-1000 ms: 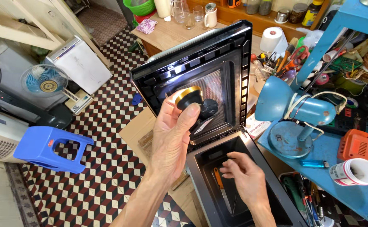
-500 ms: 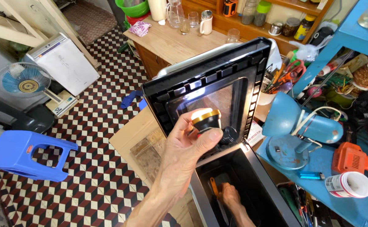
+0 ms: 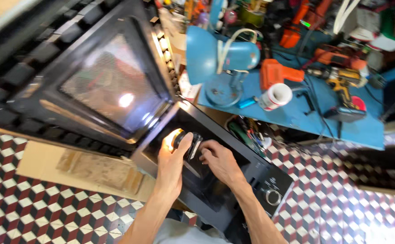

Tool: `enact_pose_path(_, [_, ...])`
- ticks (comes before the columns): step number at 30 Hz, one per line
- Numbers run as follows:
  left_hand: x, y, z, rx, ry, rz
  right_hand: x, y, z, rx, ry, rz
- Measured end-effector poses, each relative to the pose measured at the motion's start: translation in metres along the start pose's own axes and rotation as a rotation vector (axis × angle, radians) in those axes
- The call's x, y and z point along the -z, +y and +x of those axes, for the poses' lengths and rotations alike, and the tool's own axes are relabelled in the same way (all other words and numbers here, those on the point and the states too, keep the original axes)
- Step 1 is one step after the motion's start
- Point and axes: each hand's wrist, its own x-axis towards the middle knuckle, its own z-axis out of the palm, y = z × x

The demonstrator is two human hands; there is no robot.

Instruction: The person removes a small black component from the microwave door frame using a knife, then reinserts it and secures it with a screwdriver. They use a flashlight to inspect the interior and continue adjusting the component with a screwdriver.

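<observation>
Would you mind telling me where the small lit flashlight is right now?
In the head view, the flashlight is in the left hand, centre-left, at the microwave's opening below its open door.

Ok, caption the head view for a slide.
Left hand shines a small lit torch into an open black microwave while the right hand reaches inside.

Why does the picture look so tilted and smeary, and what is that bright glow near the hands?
Head view: the glow comes from a lit flashlight in the left hand, washing out its front; a glare spot shows on the microwave door mesh; the workbench clutter is motion-blurred; the frame sits tilted, edges stretched.
</observation>
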Motion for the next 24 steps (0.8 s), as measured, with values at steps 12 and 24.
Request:
enact_pose_path(12, [-0.092,-0.089,-0.039,0.174,-0.116,-0.098,0.074,0.016,-0.085,0.075,0.352,0.31])
enact_pose_path(24, [-0.143,-0.102,-0.024,0.261,-0.24,-0.017,0.193,0.069,-0.076,-0.06,0.443,0.059])
